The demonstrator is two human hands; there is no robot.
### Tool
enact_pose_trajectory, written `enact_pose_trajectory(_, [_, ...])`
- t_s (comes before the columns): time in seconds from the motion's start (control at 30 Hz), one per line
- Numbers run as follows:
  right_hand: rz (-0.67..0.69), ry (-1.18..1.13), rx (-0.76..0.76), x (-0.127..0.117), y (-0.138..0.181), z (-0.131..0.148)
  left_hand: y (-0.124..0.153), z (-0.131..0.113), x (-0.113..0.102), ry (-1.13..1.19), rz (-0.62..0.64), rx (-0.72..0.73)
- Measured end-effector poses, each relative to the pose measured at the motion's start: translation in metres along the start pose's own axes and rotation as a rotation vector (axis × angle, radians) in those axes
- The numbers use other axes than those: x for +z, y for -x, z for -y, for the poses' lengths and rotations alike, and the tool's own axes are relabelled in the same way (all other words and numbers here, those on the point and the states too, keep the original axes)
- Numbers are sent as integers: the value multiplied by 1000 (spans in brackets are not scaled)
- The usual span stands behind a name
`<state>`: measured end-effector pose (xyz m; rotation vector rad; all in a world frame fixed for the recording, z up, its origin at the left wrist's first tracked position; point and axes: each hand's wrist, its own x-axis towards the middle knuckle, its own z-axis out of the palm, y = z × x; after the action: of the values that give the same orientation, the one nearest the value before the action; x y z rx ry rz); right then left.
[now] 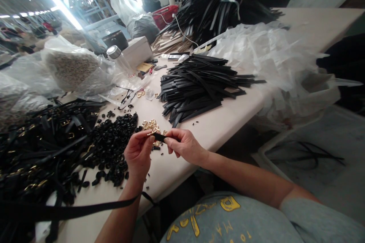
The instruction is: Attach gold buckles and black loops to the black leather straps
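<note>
My left hand (138, 154) and my right hand (184, 145) meet just above the table's near edge, both pinched on a short black strap (159, 137). A gold buckle (151, 133) sits at the strap's left end by my left fingertips. A long black strap (85, 208) trails from under my left wrist toward the lower left. Right behind my hands lies a small heap of gold buckles (151, 124), and to its left a pile of black loops (114, 144).
A stack of cut black strips (196, 83) lies mid-table. Finished black straps with gold buckles (37, 144) heap at the left. Clear plastic bags (273, 57) spill over the right edge. A bagged load (74, 68), a white box (138, 50) and more black strips (216, 7) stand behind.
</note>
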<state>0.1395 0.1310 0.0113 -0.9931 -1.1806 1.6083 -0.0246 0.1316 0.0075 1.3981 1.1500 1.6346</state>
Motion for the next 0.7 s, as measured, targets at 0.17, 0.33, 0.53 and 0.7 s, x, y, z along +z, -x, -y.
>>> enact_pose_trajectory(0.17, [67,-272,135,5,0,3,0,-2,4,-39,-16,89])
enact_pose_trajectory(0.33, [145,-523,238,10,2,4,1,1,4,-3,5,180])
enact_pose_trajectory(0.53, [108,-615,187,19,6,2,3,1,7,94,-47,50])
enact_pose_trajectory(0.7, [90,-638,154,23,6,-1,3,-3,12,244,-60,-177])
